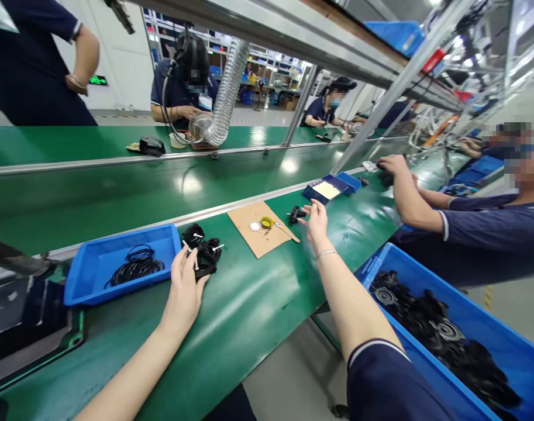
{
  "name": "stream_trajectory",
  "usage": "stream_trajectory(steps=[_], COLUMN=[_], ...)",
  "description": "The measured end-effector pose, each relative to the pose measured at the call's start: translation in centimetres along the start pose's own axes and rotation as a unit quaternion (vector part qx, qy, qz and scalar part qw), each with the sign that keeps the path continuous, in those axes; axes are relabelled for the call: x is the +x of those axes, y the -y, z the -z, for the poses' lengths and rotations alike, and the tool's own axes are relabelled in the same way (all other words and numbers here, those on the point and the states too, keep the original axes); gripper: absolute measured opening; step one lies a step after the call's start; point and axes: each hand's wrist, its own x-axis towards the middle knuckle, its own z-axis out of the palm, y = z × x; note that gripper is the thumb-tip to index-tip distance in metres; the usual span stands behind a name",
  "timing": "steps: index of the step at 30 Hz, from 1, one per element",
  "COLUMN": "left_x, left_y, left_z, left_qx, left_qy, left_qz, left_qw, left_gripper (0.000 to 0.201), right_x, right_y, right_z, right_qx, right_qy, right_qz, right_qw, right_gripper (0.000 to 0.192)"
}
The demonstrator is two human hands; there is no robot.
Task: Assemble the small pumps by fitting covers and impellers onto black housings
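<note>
My left hand [185,283] is at the cluster of black round parts with white pins, its fingers and thumb closed around the nearest one. Two more such parts, one black part [193,235] and another black part [213,249], stand just beyond my fingertips. My right hand [316,223] has its fingertips at a small black part [296,214] with a thin light pin pointing left; thumb and fingers close on its right side. Between my hands lies a cardboard sheet [258,242] carrying a white round cap [254,227], a yellow-rimmed small dish [267,222] and a brush [288,231].
A blue tray [85,272] of black rings [137,266] is at left. Dark blue box [313,193] with pale contents stands behind my right hand. A large blue bin [429,356] holds black parts at lower right. A co-worker's arm [418,204] reaches over the bench at right.
</note>
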Motion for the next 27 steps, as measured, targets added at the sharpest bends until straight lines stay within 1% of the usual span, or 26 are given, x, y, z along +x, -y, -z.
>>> stream_trajectory(steps=[2, 4, 7, 10, 12, 13, 14, 15, 16, 18, 19, 20, 21, 22, 23, 24, 25, 27], left_x=[0.5, 1.0, 0.7, -0.9, -2.2, -2.8, -3.1, -3.3, -3.2, -2.5, -1.9, -1.3, -0.8, -0.4, -0.2, -0.1, -0.1, -0.3], left_y=[-0.1, -0.5, -1.5, -2.9, -3.9, -4.6, -5.2, -6.0, -6.8, -8.7, -9.6, -10.5, -11.2, -11.8, -12.1, -12.3, -12.2, -11.5], left_z=[-0.2, 0.0, 1.5, 3.7, 4.9, 5.3, 5.6, 5.6, 5.5, 5.0, 4.7, 4.4, 4.1, 3.9, 3.9, 3.9, 4.1, 4.8], left_qx=[0.001, -0.003, -0.017, -0.046, -0.101, -0.147, -0.209, -0.281, -0.359, -0.501, -0.559, -0.608, -0.649, -0.679, -0.699, -0.707, -0.706, -0.688], left_qy=[-0.005, -0.001, 0.016, 0.025, 0.041, 0.059, 0.085, 0.114, 0.144, 0.186, 0.188, 0.178, 0.16, 0.136, 0.109, 0.085, 0.066, 0.044], left_qz=[0.005, 0.013, 0.044, 0.081, 0.119, 0.15, 0.189, 0.234, 0.28, 0.36, 0.389, 0.41, 0.424, 0.432, 0.437, 0.44, 0.444, 0.454], left_qw=[1.0, 1.0, 0.999, 0.995, 0.987, 0.976, 0.956, 0.924, 0.879, 0.765, 0.707, 0.655, 0.611, 0.577, 0.555, 0.546, 0.548, 0.565], left_gripper=[0.069, 0.067, 0.069, 0.071, 0.066, 0.062, 0.057, 0.055, 0.054, 0.058, 0.061, 0.064, 0.064, 0.063, 0.06, 0.056, 0.051, 0.043], right_x=[0.7, 0.6, -0.2, -1.2, -2.5, -3.4, -4.7, -6.4, -8.4, -13.4, -16.3, -19.2, -22.1, -24.9, -27.4, -29.7, -31.5, -33.9], right_y=[-0.8, -1.3, -1.2, 0.4, 2.6, 4.0, 5.5, 7.0, 8.4, 10.4, 11.0, 11.1, 11.0, 10.5, 9.9, 9.3, 8.7, 7.8], right_z=[-0.8, -1.2, -1.2, -0.7, -0.3, -0.1, 0.0, 0.0, -0.1, -0.7, -1.1, -1.5, -2.0, -2.4, -2.8, -3.1, -3.3, -3.4], right_qx=[0.017, 0.034, 0.054, 0.068, 0.075, 0.078, 0.08, 0.082, 0.082, 0.079, 0.076, 0.07, 0.064, 0.055, 0.047, 0.046, 0.04, 0.03], right_qy=[-0.005, -0.007, -0.004, -0.004, 0.0, 0.01, 0.023, 0.043, 0.069, 0.106, 0.121, 0.14, 0.148, 0.163, 0.183, 0.2, 0.226, 0.296], right_qz=[-0.018, -0.023, -0.013, 0.01, 0.03, 0.04, 0.051, 0.06, 0.068, 0.088, 0.1, 0.109, 0.125, 0.144, 0.165, 0.203, 0.233, 0.298], right_qw=[1.0, 0.999, 0.998, 0.998, 0.997, 0.996, 0.995, 0.994, 0.992, 0.987, 0.985, 0.982, 0.979, 0.975, 0.968, 0.957, 0.945, 0.907], right_gripper=[0.034, 0.034, 0.04, 0.044, 0.043, 0.042, 0.04, 0.037, 0.034, 0.027, 0.025, 0.023, 0.022, 0.022, 0.022, 0.024, 0.03, 0.048])
